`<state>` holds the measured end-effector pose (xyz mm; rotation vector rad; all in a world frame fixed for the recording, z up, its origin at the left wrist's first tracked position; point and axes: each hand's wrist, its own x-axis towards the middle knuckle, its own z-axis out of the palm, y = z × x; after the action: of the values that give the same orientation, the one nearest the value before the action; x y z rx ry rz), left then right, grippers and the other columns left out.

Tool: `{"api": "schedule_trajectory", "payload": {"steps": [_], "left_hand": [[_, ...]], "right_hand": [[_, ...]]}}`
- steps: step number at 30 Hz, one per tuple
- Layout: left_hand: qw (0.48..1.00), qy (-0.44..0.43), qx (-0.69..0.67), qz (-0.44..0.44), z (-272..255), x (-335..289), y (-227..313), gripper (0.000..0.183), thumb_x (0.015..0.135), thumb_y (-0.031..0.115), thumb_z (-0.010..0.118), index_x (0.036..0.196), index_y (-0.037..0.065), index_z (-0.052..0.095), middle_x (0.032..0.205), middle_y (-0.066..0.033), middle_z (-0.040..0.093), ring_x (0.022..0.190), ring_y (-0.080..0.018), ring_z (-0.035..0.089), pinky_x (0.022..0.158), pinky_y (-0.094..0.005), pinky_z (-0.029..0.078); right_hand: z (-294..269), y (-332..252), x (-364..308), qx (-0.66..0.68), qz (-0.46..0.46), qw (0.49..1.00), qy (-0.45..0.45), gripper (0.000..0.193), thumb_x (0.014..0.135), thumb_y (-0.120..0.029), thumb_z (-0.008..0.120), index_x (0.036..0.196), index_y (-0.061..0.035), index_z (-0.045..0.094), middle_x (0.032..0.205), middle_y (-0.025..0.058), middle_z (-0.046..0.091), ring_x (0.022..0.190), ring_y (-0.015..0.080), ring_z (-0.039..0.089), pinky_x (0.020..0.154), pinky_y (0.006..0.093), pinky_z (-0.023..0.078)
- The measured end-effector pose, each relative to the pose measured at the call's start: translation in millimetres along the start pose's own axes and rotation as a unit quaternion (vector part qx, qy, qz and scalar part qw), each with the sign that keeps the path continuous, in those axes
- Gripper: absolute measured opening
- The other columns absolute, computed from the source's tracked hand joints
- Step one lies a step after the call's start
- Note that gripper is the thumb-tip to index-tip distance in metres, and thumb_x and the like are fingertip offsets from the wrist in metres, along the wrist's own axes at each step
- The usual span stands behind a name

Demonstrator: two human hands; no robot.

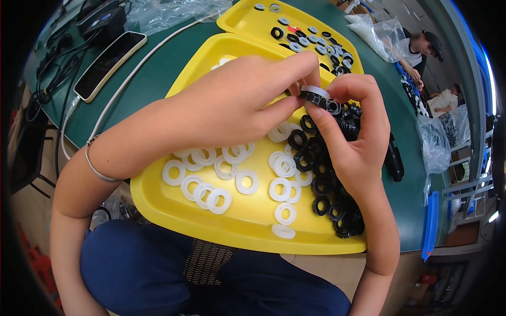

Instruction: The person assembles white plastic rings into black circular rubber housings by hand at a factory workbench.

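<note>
While both hands met above the near tray (pixel 247 224), we saw a black ring with a pale, whitish top (pixel 314 94) raised between them, clear of the heap below. The fingertips of the left hand (pixel 245 100) were bent in and pinching the far-left edge of that ring, the index finger arched over it and the thumb beneath. On the right hand (pixel 363 118), the thumb reached up to the underside of the same ring, and the index finger curled in toward its right edge; we could not tell how firmly it pressed, nor what the remaining right fingers did, since they were tucked out of sight.

Below, we found white rings (pixel 246 181) scattered flat across the left and middle of the yellow tray, some overlapping. Black rings (pixel 320 205) lay piled along its right side, partly behind the right forearm. Just beyond, a far tray (pixel 246 18), also yellow, held a loose spread of black and pale rings.

On the green table (pixel 406 210) we noticed a phone (pixel 109 66) to the left and a black, rod-shaped object (pixel 394 162) right of the right hand. Farther right, past the table's edge, another person (pixel 419 50) sat near a clear plastic bag (pixel 361 31).
</note>
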<state>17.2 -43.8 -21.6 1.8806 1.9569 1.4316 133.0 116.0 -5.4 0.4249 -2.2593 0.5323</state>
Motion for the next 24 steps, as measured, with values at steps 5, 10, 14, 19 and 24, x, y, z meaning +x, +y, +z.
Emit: {"api": "schedule_trajectory", "payload": {"steps": [5,10,14,19,24], "left_hand": [[0.995,0.029,0.042,0.082,-0.6,0.0,0.0,0.016,0.082,0.0,0.06,0.098,0.001,0.055,0.087,-0.0112,0.062,0.085,-0.0257,0.062,0.076,-0.0317,0.047],[0.992,0.037,0.081,0.091,0.6,-0.2,-1.8,0.022,0.078,-0.002,0.062,0.099,0.002,0.056,0.085,-0.0118,0.06,0.081,-0.0278,0.06,0.072,-0.0334,0.047],[0.987,0.05,0.103,0.111,-0.4,-0.6,0.5,0.025,0.076,-0.003,0.062,0.1,0.002,0.056,0.084,-0.0114,0.059,0.078,-0.0272,0.059,0.07,-0.0333,0.047],[0.982,0.067,0.111,0.14,0.3,0.1,1.6,0.026,0.07,-0.007,0.061,0.095,0.002,0.058,0.083,-0.0109,0.058,0.076,-0.0279,0.058,0.07,-0.0344,0.046],[0.972,0.08,0.13,0.179,1.9,0.5,-1.6,0.024,0.068,-0.007,0.062,0.09,0.001,0.058,0.083,-0.0111,0.058,0.074,-0.0306,0.057,0.067,-0.0356,0.046]], "right_hand": [[1.0,-2.6,-1.8,-0.029,-0.032,0.999,0.006,0.028,0.07,0.003,0.071,0.093,0.0002,0.056,0.08,0.0108,0.059,0.069,0.0266,0.058,0.063,0.0324,0.048],[0.7,-2.8,-3.4,-0.068,-0.06,0.996,0.011,0.028,0.069,0.002,0.072,0.093,-0.0001,0.057,0.079,0.0108,0.06,0.07,0.0279,0.059,0.063,0.0329,0.048],[0.9,-3.4,-2.3,-0.092,-0.093,0.991,0.015,0.028,0.068,0.001,0.073,0.092,-0.0002,0.059,0.08,0.0103,0.061,0.07,0.0281,0.059,0.062,0.0336,0.048],[-1.7,-4.3,-1.1,-0.112,-0.127,0.986,0.008,0.027,0.067,-0.001,0.074,0.09,-0.0002,0.061,0.078,0.0106,0.061,0.069,0.0275,0.059,0.061,0.0341,0.048],[-2.0,0.4,0.9,-0.129,-0.176,0.976,0.007,0.026,0.067,-0.004,0.074,0.088,-0.0002,0.061,0.077,0.0107,0.06,0.066,0.027,0.057,0.06,0.0339,0.047]]}}
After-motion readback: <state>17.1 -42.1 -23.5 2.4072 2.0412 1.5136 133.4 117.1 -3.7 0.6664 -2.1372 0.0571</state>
